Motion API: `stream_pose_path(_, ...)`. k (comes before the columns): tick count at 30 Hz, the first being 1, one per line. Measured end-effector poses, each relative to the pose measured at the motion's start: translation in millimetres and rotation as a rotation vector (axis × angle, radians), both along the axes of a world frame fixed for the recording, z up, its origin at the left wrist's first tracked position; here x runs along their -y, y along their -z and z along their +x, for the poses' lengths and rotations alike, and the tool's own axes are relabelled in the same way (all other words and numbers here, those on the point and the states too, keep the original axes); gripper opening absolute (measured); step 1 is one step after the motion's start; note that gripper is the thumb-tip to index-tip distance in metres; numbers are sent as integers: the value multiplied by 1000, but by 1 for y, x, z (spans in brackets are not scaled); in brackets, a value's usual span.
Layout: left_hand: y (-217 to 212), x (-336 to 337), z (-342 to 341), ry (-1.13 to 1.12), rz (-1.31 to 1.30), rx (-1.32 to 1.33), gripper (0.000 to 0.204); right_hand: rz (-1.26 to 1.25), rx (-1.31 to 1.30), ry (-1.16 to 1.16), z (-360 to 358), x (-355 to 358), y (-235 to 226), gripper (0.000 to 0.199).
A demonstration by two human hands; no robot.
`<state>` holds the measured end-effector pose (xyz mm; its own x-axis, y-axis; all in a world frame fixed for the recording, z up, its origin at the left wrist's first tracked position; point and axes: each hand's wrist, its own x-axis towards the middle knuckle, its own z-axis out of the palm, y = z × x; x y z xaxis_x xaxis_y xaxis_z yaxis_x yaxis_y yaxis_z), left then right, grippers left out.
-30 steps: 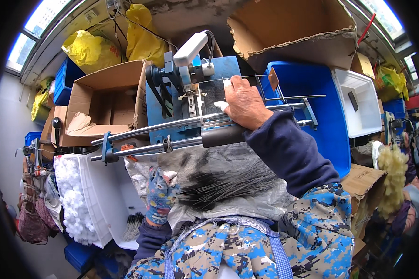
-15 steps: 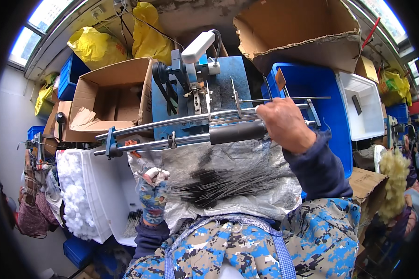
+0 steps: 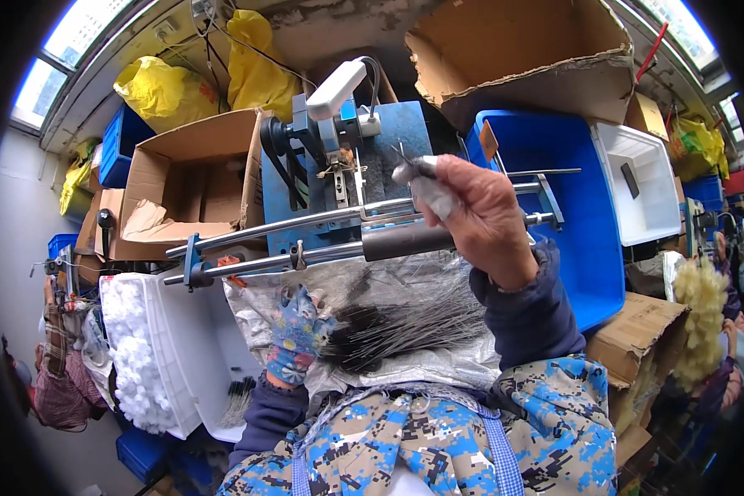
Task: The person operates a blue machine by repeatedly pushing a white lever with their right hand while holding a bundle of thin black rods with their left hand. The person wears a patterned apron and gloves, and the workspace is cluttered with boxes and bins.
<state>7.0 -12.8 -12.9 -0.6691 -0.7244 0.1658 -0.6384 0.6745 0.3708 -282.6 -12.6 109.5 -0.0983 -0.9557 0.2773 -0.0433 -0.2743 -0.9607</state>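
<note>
My right hand [image 3: 481, 217] is raised over the right part of the long bar of the machine [image 3: 422, 132]. White wrapping covers some of its fingertips, which are pinched together. A small dark, thin piece shows at the tips, too blurred to name. Lower left, my left hand [image 3: 294, 332], in a flowered glove, touches the left end of a bundle of thin metal wires [image 3: 422, 326]. Its fingers are partly smeared, so whether they grip any wires is not clear. The wires lie on a silvery woven sheet [image 3: 256, 289] over my lap, with dark bristly stuff among them.
Left stand a cardboard box [image 3: 129, 217] and a white bin [image 3: 174, 355] beside white fluffy pieces [image 3: 132, 339]. A blue bin [image 3: 608, 273] and a white tray [image 3: 674, 194] stand right. A large carton [image 3: 546, 91] is behind. Other people sit at both sides.
My right hand has left the rod at the bar's right end and moved left and nearer, fingertips pinched. My left hand has shifted right, onto the wire bundle's end.
</note>
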Motion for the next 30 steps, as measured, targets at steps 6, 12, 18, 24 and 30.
stream_pose_path(6,59,4,23,-83,137,365,59,109,-1246,239,-5,85,59,14)
stream_pose_path(12,103,2,61,-195,471,-3,51,98,-1318,305,-3,97,86,11)
stream_pose_path(18,42,2,18,-62,4,170,29,120,-1372,299,-1,94,85,12)
stream_pose_path(24,54,1,35,-76,190,306,63,108,-1319,304,-2,91,87,11)
stream_pose_path(30,28,-2,29,-18,22,143,30,106,-1291,310,-1,89,86,10)
